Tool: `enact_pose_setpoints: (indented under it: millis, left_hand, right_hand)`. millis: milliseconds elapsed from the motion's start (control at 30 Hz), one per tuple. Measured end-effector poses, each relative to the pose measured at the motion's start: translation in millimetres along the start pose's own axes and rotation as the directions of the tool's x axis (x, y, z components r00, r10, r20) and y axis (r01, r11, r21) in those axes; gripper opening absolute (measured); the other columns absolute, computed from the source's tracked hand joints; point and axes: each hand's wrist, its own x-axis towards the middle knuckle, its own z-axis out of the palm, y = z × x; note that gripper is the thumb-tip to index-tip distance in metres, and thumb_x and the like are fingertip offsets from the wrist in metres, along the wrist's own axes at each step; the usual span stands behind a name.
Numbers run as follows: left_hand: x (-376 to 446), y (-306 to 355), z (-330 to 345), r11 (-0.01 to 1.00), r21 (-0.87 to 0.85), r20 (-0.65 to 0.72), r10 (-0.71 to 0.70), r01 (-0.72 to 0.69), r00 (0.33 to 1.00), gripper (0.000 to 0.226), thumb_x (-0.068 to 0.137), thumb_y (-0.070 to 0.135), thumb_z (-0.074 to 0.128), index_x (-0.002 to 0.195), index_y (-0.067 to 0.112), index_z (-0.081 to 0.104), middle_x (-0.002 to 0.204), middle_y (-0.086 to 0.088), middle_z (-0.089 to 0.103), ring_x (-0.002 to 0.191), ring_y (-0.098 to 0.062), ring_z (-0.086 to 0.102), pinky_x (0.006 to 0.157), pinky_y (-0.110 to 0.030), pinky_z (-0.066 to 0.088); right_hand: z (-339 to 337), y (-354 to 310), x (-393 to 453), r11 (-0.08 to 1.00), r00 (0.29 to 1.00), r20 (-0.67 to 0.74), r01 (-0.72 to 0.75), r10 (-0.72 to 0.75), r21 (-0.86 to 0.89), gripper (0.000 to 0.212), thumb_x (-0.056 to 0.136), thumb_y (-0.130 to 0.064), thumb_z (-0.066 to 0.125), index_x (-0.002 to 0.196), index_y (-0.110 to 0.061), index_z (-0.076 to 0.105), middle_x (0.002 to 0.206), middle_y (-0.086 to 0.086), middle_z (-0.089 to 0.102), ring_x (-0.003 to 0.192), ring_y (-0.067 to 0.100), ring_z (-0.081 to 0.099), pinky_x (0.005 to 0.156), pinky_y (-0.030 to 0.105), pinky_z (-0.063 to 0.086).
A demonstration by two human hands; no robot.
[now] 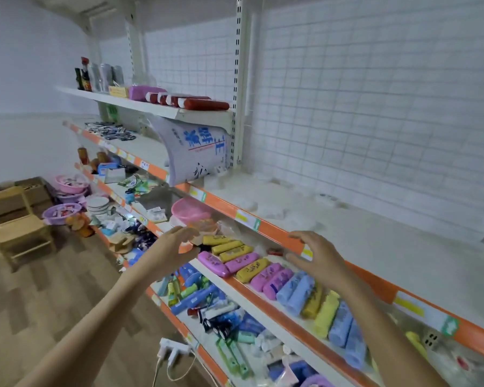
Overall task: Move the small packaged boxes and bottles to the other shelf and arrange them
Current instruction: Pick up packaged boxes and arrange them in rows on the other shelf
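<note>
A row of small wrapped packs (252, 265) in yellow, pink and blue lies along the front of the middle shelf (266, 308). My left hand (176, 247) hovers over the row's left end with fingers spread, holding nothing that I can see. My right hand (316, 256) reaches in under the orange edge of the upper shelf (361, 247), fingers loosely curled and empty, just right of a small red item (275, 251). The shelf below holds a jumble of green and blue tubes and boxes (196, 294).
The upper shelf's right part is bare, with a large white sack (196, 152) at its left. A pink bowl (189, 209) sits behind the packs. Bottles (95, 75) and red sausages (196, 101) are on the top shelf. Wooden stools (17, 227) stand at left. A power strip (173, 349) hangs below.
</note>
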Motion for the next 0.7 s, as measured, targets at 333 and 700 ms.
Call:
enact_pose_setpoints:
  millis: [333,700]
  left_hand:
    - [220,-21,30,0.992,0.087,0.2,0.068,-0.087,0.977,0.049,0.086,0.027,0.062,0.131,0.019,0.045,0.13,-0.006,0.046,0.113,-0.02,0.05,0.092,-0.027,0.04]
    - [334,-59,97,0.979,-0.102,0.485,0.205,-0.177,0.85,0.057,0.08,0.007,0.065,0.129,0.03,0.047,0.125,0.0,0.039,0.121,-0.018,0.042,0.095,-0.021,0.035]
  right_hand:
    - [22,84,192,0.986,0.964,0.248,-0.053,0.092,-0.159,0.064,0.077,-0.032,0.073,0.133,-0.024,0.043,0.138,0.0,0.043,0.128,0.019,0.038,0.105,0.038,0.034]
    - [43,129,261,0.982,0.943,0.278,-0.187,0.182,-0.011,0.047,0.072,-0.022,0.077,0.113,-0.02,0.054,0.116,-0.001,0.052,0.107,0.017,0.05,0.091,0.027,0.041]
